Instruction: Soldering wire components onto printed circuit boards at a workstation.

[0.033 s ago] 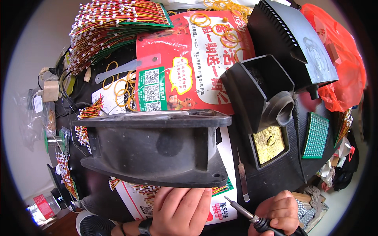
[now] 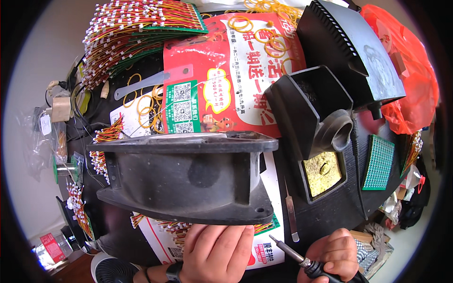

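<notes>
A soldering iron [image 2: 288,249] is gripped in my right hand [image 2: 336,257], its metal tip pointing up and left above the paper. My left hand [image 2: 214,257] rests at the near edge of a black box fan [image 2: 174,179], with its fingers bent and close together. The fan hides most of those fingertips and whatever they hold. Beside that hand, partly under the fan, lies a green circuit board [image 2: 270,227] with bunches of red, yellow and black wires [image 2: 172,227] ending in white connectors. White printed paper [image 2: 264,257] lies beneath.
Right of the fan are metal tweezers [image 2: 290,212], a black iron stand [image 2: 309,113] with yellow sponge [image 2: 322,173], a black station box [image 2: 354,52] and a bare green board [image 2: 379,162]. Wired boards [image 2: 146,28] are stacked far left. Rubber bands [image 2: 271,40] lie on red paper [image 2: 198,56].
</notes>
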Tool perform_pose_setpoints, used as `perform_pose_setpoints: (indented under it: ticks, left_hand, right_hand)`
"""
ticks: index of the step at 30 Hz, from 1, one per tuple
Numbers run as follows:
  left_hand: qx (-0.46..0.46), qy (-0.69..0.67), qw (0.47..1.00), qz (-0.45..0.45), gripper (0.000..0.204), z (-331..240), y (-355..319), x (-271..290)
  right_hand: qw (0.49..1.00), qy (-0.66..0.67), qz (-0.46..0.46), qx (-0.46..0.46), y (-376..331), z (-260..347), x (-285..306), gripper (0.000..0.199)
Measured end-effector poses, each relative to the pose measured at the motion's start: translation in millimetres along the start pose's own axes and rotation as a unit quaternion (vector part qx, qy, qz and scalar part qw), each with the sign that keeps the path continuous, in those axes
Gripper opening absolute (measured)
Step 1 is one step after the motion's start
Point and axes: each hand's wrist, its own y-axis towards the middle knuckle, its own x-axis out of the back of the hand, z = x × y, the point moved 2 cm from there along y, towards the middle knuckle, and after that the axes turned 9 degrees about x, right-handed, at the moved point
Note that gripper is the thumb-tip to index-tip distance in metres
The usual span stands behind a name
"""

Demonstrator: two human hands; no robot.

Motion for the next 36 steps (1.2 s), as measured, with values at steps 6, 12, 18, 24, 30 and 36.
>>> perform_pose_setpoints:
  ticks: [6, 12, 18, 24, 30, 36]
  left_hand:
    - [0.006, -0.002, 1.000, -0.005, 0.014, 0.2, 1.4, -0.4]
    - [0.011, 0.025, 0.999, 0.016, 0.015, -0.6, -3.9, -3.0]
    - [0.026, 0.069, 0.997, -0.012, 0.022, -1.1, 0.5, 0.5]
    - [0.037, 0.028, 0.999, 0.025, 0.027, 4.1, -2.1, -2.7]
    - [0.042, -0.044, 0.996, 0.067, 0.024, 2.9, -0.9, 10.2]
    - [0.057, -0.082, 0.995, 0.031, 0.011, 5.7, 3.8, 9.9]
  right_hand:
    - [1.000, 0.007, -0.010, 0.000, -0.7, -2.5, -0.5, 0.025]
    - [1.000, 0.009, -0.007, -0.001, -0.9, -2.1, -0.4, 0.025]
    - [1.000, 0.015, 0.005, 0.009, -0.9, -3.3, 3.6, 0.026]
    - [1.000, 0.011, 0.012, 0.021, -3.9, -5.7, 4.3, 0.028]
    - [1.000, 0.013, 0.010, 0.011, -1.9, -4.9, 4.0, 0.029]
    - [1.000, 0.006, 0.008, 0.003, -2.3, -3.6, 0.8, 0.029]
